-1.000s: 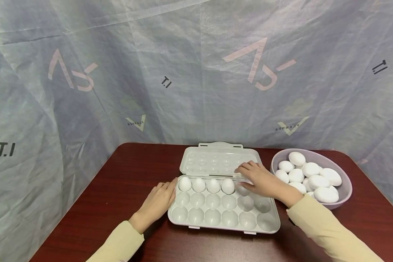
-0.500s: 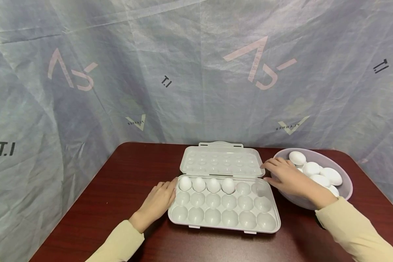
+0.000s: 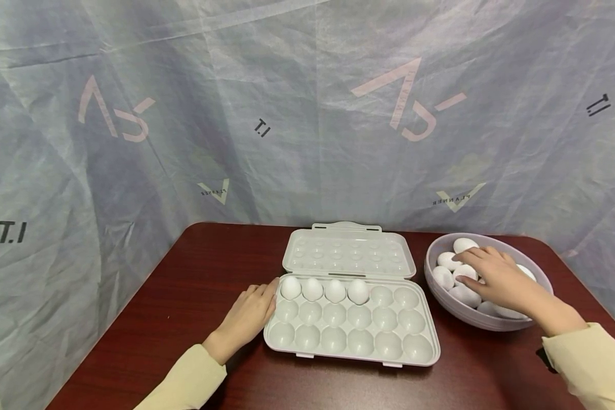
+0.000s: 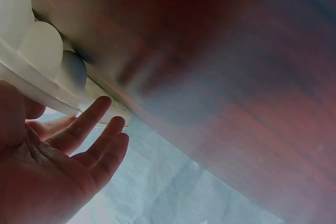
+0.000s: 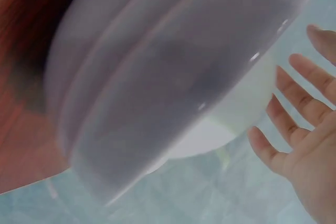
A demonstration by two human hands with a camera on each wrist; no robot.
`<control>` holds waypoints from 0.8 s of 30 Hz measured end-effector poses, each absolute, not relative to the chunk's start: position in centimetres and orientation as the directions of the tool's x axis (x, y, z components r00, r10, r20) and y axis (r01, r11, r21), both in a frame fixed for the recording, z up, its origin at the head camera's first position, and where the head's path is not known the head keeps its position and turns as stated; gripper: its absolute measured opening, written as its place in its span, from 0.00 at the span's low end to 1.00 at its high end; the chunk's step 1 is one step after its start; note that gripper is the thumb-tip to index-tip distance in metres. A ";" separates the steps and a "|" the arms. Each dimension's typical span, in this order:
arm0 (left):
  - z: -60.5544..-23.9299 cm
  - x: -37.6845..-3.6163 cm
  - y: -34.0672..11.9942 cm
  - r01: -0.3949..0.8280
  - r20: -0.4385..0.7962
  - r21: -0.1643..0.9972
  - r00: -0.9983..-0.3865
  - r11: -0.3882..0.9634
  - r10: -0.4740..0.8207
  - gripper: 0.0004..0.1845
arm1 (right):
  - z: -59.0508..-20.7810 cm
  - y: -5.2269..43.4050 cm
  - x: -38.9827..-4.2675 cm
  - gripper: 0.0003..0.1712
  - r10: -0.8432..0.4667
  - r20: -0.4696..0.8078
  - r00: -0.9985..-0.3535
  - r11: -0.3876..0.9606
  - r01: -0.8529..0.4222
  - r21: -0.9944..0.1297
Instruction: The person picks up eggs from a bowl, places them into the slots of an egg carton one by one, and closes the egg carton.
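Observation:
A white plastic egg tray (image 3: pixel 348 357) lies in the middle of the table, its lid (image 3: pixel 348 250) folded back behind it. Several white eggs (image 3: pixel 335 291) fill the left part of its back row. My left hand (image 3: pixel 248 313) rests against the tray's left edge; in the left wrist view that hand (image 4: pixel 73 166) has its fingers loosely extended by the rim. Over the lilac bowl (image 3: pixel 484 322) at the right, my right hand (image 3: pixel 502 279) reaches above the heaped eggs (image 3: pixel 443 278). Its fingers (image 5: pixel 294 95) are spread and hold nothing in the right wrist view.
The dark red wooden table (image 3: pixel 200 273) has its back edge right in front of a grey printed curtain (image 3: pixel 297 114). The bowl stands just right of the tray, with a narrow gap of tabletop between them.
My right hand has moved right, from over the tray's back row to above the eggs in the bowl. The left hand stays at the tray's edge.

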State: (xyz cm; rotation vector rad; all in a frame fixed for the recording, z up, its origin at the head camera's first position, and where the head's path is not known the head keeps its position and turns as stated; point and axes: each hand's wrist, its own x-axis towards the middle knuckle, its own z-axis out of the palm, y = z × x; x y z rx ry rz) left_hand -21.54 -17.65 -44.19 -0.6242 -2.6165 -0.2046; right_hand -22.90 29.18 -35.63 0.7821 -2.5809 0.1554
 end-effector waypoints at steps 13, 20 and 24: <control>-44.2 -21.6 -17.6 0.454 0.443 0.046 -0.807 0.890 0.389 0.21 | -36.1 33.1 -21.9 0.19 -0.377 0.398 -0.836 0.911 -0.413 -0.007; -44.2 -21.6 -17.6 0.456 0.447 0.046 -0.805 0.889 0.390 0.20 | -36.0 34.0 -21.7 0.17 -0.314 0.334 -0.889 0.938 -0.344 -0.032; -44.2 -21.5 -17.6 0.451 0.443 0.050 -0.810 0.891 0.385 0.20 | -35.9 34.3 -21.8 0.17 -0.295 0.301 -0.907 0.947 -0.319 -0.034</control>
